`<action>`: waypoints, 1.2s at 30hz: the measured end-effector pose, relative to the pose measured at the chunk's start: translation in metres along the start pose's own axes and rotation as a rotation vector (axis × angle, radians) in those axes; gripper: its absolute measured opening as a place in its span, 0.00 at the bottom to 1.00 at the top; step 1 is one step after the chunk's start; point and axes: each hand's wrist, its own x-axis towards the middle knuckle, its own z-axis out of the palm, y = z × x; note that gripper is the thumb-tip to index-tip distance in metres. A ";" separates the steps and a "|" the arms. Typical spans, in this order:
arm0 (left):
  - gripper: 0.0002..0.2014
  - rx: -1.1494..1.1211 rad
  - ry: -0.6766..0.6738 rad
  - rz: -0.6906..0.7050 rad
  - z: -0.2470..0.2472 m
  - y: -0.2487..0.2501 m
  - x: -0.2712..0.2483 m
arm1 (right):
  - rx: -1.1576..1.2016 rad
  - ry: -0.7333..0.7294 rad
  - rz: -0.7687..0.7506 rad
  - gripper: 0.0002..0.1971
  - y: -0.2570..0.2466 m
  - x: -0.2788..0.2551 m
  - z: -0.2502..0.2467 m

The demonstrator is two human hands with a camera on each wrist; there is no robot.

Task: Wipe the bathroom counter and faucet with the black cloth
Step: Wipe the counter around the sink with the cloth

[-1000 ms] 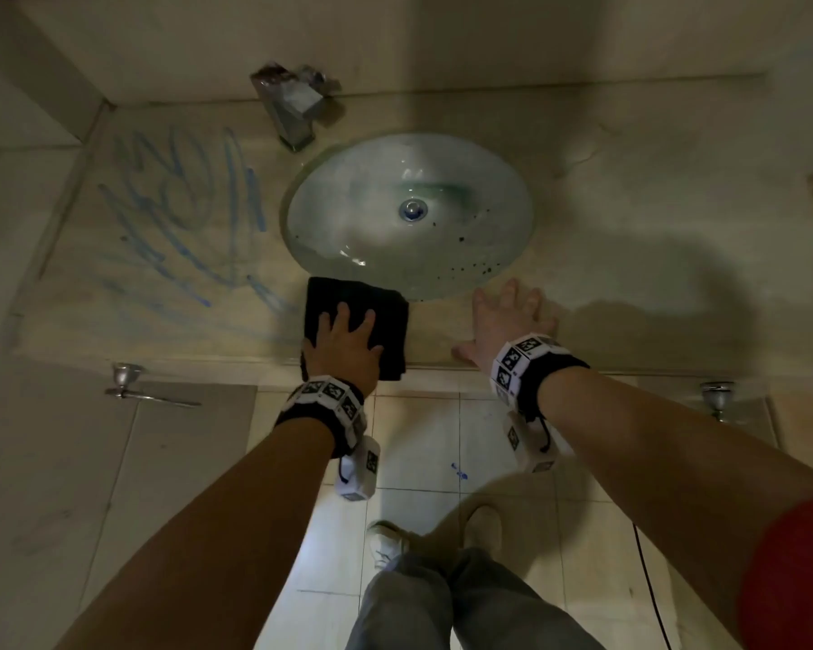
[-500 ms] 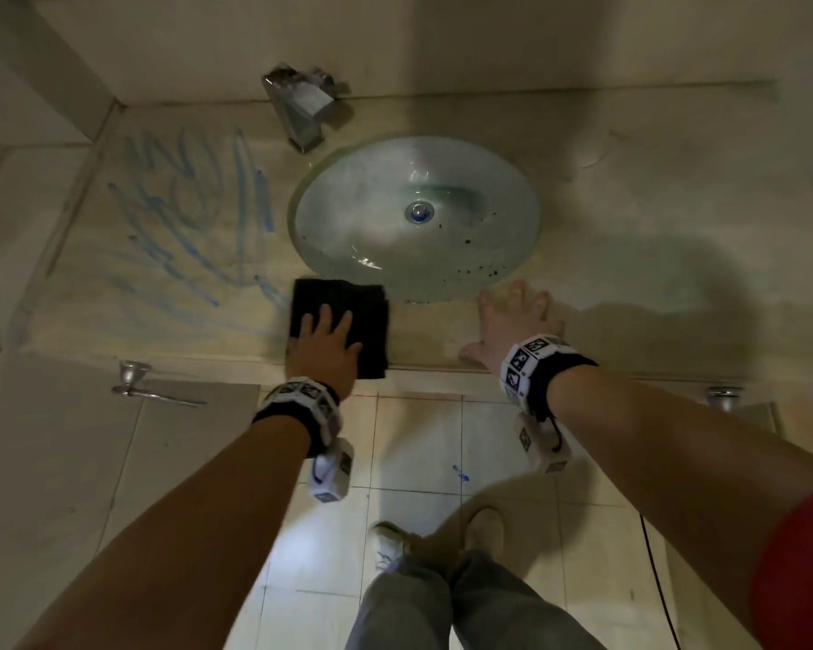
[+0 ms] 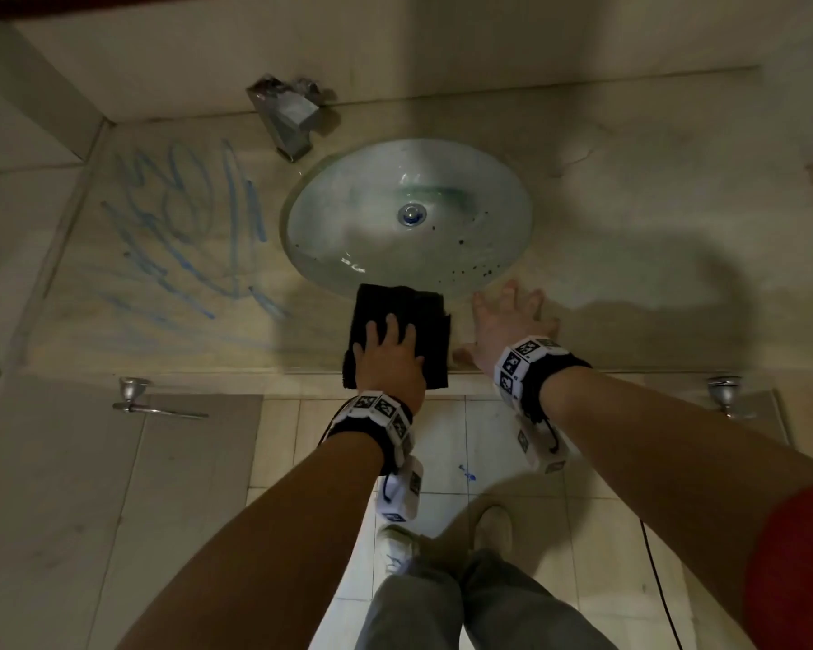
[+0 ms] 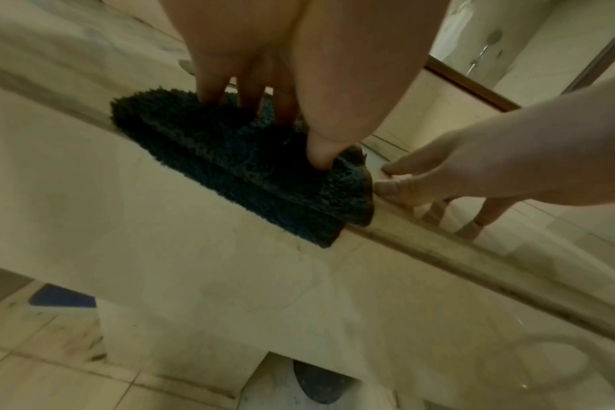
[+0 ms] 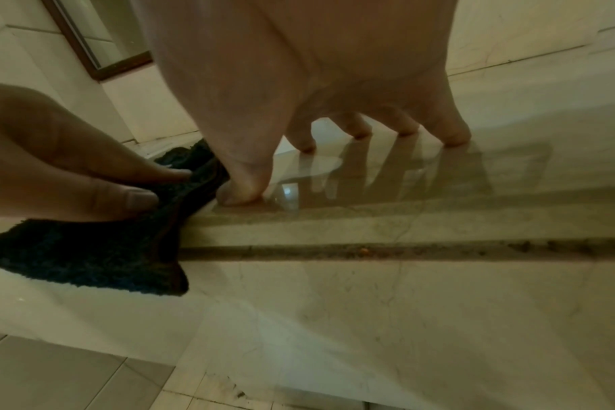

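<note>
The folded black cloth (image 3: 416, 312) lies on the beige marble counter (image 3: 630, 236), at its front edge just below the glass sink (image 3: 348, 227). My left hand (image 3: 388, 354) presses flat on the cloth with straight fingers; in the left wrist view the cloth (image 4: 229, 172) overhangs the counter lip. My right hand (image 3: 508, 321) rests flat on the bare counter just right of the cloth, fingers spread, its thumb (image 5: 239, 191) close to the cloth (image 5: 88, 258). The chrome faucet (image 3: 287, 119) stands at the back, left of the sink. Blue scribble marks (image 3: 184, 236) cover the counter's left part.
Two metal knobs (image 3: 132, 391) (image 3: 723, 391) stick out below the counter front. My legs and shoes (image 3: 442, 555) stand on the tiled floor beneath. A wall closes off the counter's left end, and a mirror frame (image 5: 88, 55) hangs behind.
My left hand slid the cloth left along the front edge, then back right; it now sits further right, next to my right thumb. The right hand has stayed planted.
</note>
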 end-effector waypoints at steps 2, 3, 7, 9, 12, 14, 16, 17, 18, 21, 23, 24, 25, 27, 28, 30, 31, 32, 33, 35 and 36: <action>0.28 -0.013 0.000 0.020 0.000 0.000 -0.001 | -0.006 0.014 0.000 0.49 0.000 0.000 0.001; 0.28 -0.021 0.008 0.034 0.001 -0.005 -0.001 | -0.009 0.018 -0.001 0.49 0.000 0.000 0.001; 0.28 -0.041 0.015 0.063 0.003 -0.036 -0.002 | -0.028 0.010 0.001 0.52 0.000 0.000 0.000; 0.28 -0.057 0.011 0.020 0.004 -0.055 -0.005 | -0.024 -0.001 -0.002 0.54 0.001 -0.001 0.000; 0.28 -0.098 0.019 -0.059 0.005 -0.089 -0.007 | -0.003 -0.007 0.002 0.54 0.001 -0.001 -0.002; 0.28 -0.123 0.024 -0.117 0.004 -0.113 -0.009 | -0.006 -0.002 0.010 0.54 -0.001 -0.004 -0.003; 0.28 -0.155 0.021 -0.175 0.005 -0.139 -0.008 | -0.003 0.000 0.019 0.54 -0.002 -0.005 -0.003; 0.28 -0.169 0.018 -0.199 0.004 -0.152 -0.007 | 0.000 -0.002 0.024 0.54 -0.002 -0.004 -0.003; 0.28 -0.178 0.012 -0.219 0.004 -0.164 -0.006 | 0.005 -0.005 0.031 0.54 -0.003 -0.005 -0.003; 0.29 -0.187 0.009 -0.233 0.003 -0.193 0.001 | 0.029 -0.005 0.058 0.55 -0.007 -0.007 -0.007; 0.30 -0.179 0.007 -0.206 0.000 -0.201 0.005 | 0.039 -0.009 0.091 0.56 -0.010 -0.007 -0.008; 0.30 -0.162 -0.006 -0.194 -0.001 -0.203 0.005 | 0.041 -0.015 0.107 0.56 -0.013 -0.006 -0.008; 0.31 -0.138 -0.029 -0.184 -0.004 -0.204 0.006 | 0.034 -0.017 0.125 0.57 -0.018 -0.005 -0.009; 0.32 -0.104 -0.077 -0.161 -0.009 -0.205 0.007 | 0.028 -0.019 0.163 0.53 -0.033 -0.006 -0.013; 0.32 -0.111 -0.083 -0.150 -0.012 -0.207 0.007 | 0.015 -0.017 0.156 0.46 -0.044 -0.008 -0.015; 0.29 -0.138 -0.027 -0.135 -0.017 -0.209 0.003 | -0.050 0.085 0.045 0.26 -0.071 -0.021 -0.020; 0.26 -0.129 0.029 -0.120 -0.018 -0.211 0.000 | -0.087 0.141 -0.017 0.19 -0.087 -0.027 -0.019; 0.24 -0.106 0.078 -0.098 -0.019 -0.213 -0.003 | -0.100 0.184 -0.062 0.15 -0.104 -0.032 -0.016; 0.23 -0.083 0.109 -0.071 -0.017 -0.214 -0.006 | -0.093 0.208 -0.088 0.14 -0.120 -0.036 -0.013; 0.23 -0.071 0.115 -0.021 -0.012 -0.216 -0.008 | -0.062 0.221 -0.111 0.14 -0.150 -0.038 -0.005; 0.23 -0.079 0.104 -0.007 -0.009 -0.218 -0.008 | -0.036 0.210 -0.102 0.15 -0.161 -0.038 0.000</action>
